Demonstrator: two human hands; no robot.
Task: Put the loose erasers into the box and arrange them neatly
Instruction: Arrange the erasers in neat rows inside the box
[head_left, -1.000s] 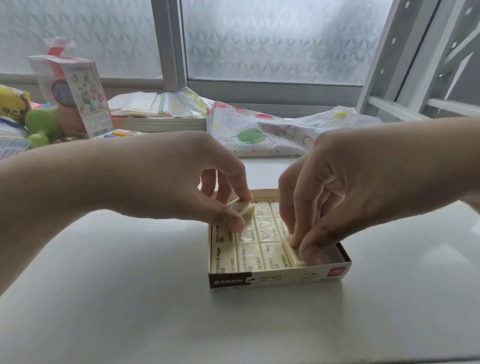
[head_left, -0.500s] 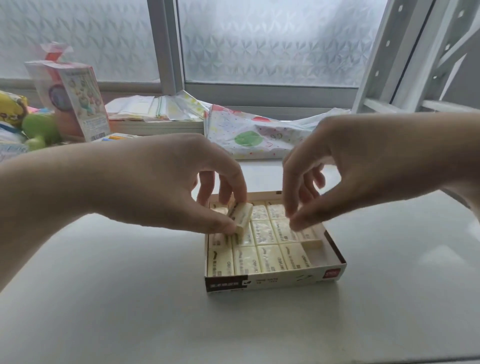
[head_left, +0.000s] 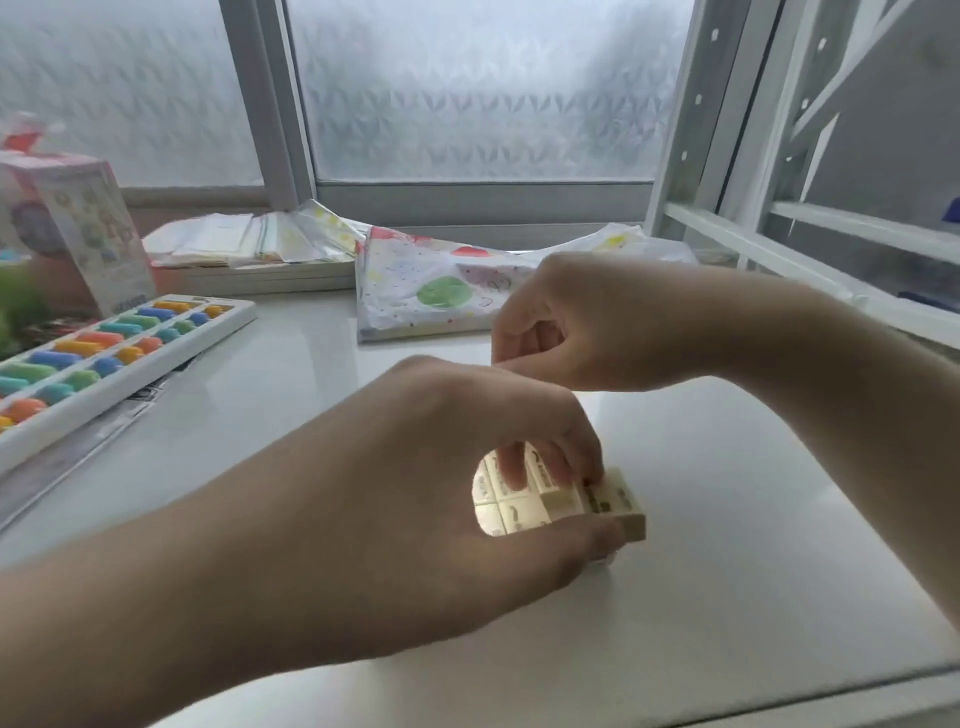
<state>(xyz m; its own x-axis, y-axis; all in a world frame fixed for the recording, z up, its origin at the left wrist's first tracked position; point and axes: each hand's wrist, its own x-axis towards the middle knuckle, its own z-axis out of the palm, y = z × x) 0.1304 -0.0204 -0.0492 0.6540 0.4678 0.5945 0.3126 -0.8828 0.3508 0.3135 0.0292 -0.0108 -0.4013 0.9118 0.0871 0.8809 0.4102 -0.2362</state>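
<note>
Soft daylight enters through frosted patterned window glass at far edge of glossy white table; scene moderately bright, colours washed out. Pale sheen on table near right edge. Backlit left hand dark on near side (cream erasers under its arch glow brighter). Pink printed carton at far left corner smeared by motion blur. Wide-angle bending of grey window frame and white metal rack toward edges.

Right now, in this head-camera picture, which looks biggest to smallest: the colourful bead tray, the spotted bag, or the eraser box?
1. Colourful bead tray, though it lies nearer the camera and runs off the left edge.
2. Spotted bag.
3. Eraser box, mostly hidden by the left hand, so its full size is unsure.
</note>
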